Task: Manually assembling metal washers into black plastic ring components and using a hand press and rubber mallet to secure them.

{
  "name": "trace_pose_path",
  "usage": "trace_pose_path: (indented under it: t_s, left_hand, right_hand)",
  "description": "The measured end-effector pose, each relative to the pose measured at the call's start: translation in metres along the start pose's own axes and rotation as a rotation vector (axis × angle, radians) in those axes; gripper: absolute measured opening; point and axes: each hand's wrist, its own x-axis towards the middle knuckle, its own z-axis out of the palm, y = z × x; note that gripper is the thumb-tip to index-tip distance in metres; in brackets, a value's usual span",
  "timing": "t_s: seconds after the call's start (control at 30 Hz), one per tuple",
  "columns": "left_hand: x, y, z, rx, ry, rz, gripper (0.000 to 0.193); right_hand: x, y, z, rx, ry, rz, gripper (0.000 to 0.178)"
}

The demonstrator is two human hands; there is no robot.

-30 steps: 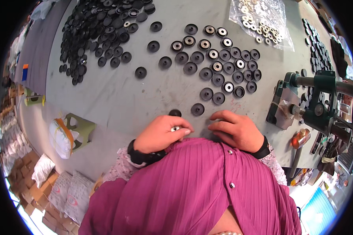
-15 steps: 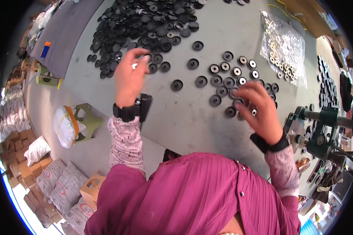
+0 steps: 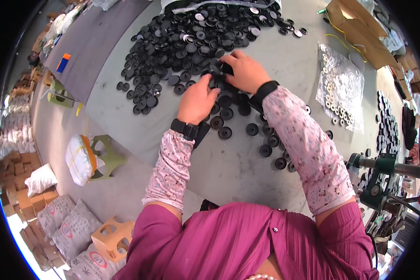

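At the near edge of a big pile of black round caps, my two hands work close together. My left hand has its thumb and forefinger apart, with dark caps right at the fingertips. Just right of it, my right hand bends its fingers down over dark caps, which are partly hidden under them. Loose black caps lie below both hands. More caps sit in a group beside my right forearm, which covers part of that group.
A clear plastic bag of small pale rings lies at the right, near an open cardboard box. A green machine with a metal bar stands at the right edge. Left of the table, a green stool bears a white bundle.
My right hand has moved up and left from the cap group to the pile. My left hand has moved right and slightly down, toward it. The view has shifted a little.
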Motion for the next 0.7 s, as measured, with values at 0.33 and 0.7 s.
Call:
trace_pose_path:
  t_s: [0.33,0.7]
  left_hand:
    - [-0.070,0.056,0.033,-0.147,-0.468,0.135,0.054]
    - [-0.106,0.070,0.050,-0.025,-0.297,0.228,0.033]
  right_hand:
    - [-0.156,-0.009,-0.063,0.270,-0.023,0.060,0.034]
    - [-0.193,0.001,-0.089,0.387,0.132,0.182,0.025]
